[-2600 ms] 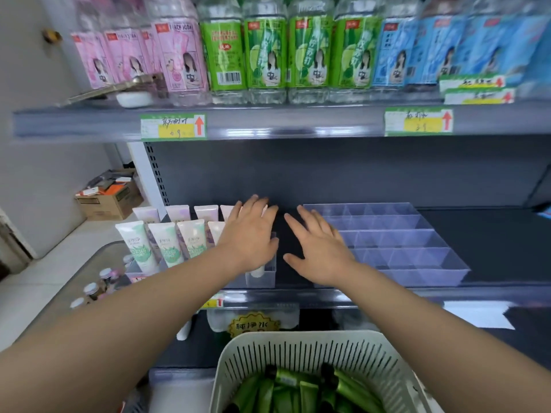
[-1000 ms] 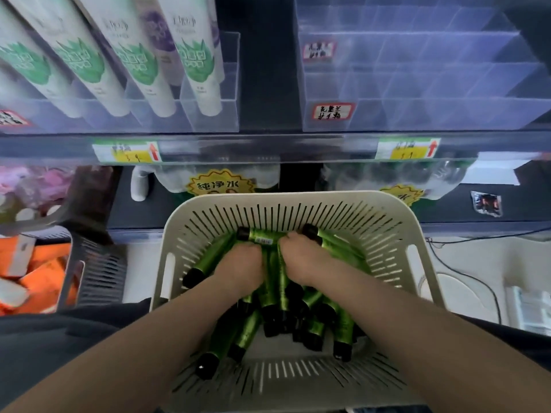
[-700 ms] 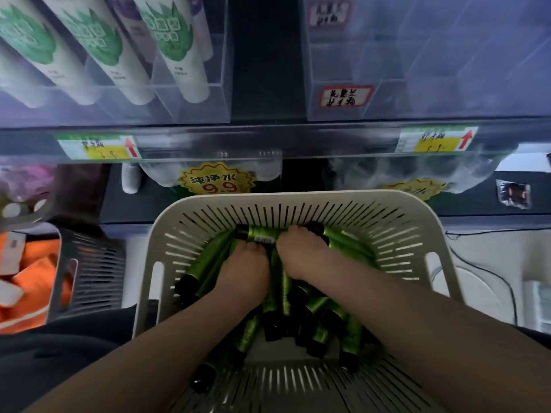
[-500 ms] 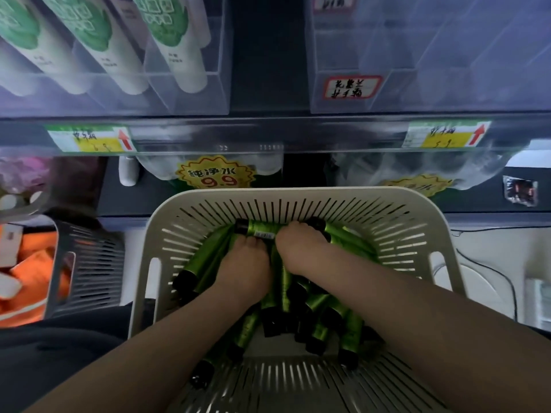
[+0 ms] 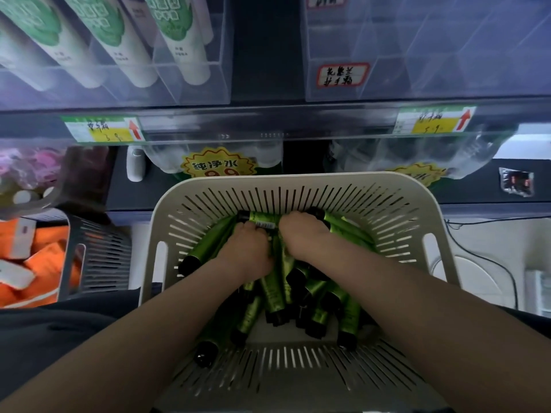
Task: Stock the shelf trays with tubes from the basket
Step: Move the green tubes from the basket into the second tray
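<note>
A cream slotted basket (image 5: 298, 186) sits right below me, holding several green tubes with black caps (image 5: 272, 296). Both my hands are down in the pile. My left hand (image 5: 247, 248) has its fingers curled into the tubes at the middle. My right hand (image 5: 304, 234) is beside it, fingers curled around tubes at the far side. The fingertips are hidden among the tubes. Above, a clear divided shelf tray (image 5: 417, 55) stands at the upper right with a red-bordered label (image 5: 341, 74).
A second clear tray (image 5: 190, 84) at upper left holds white tubes with green leaf prints (image 5: 179, 40). The shelf edge carries price tags (image 5: 104, 128). Water bottles with a yellow sticker (image 5: 214, 166) lie under the shelf. A grey crate (image 5: 101, 248) with orange packs stands left.
Earlier my hands rested flat on the shelf by the trays; they have since dropped into the basket. Over the last second they stay buried in the tubes, shifting only slightly.
</note>
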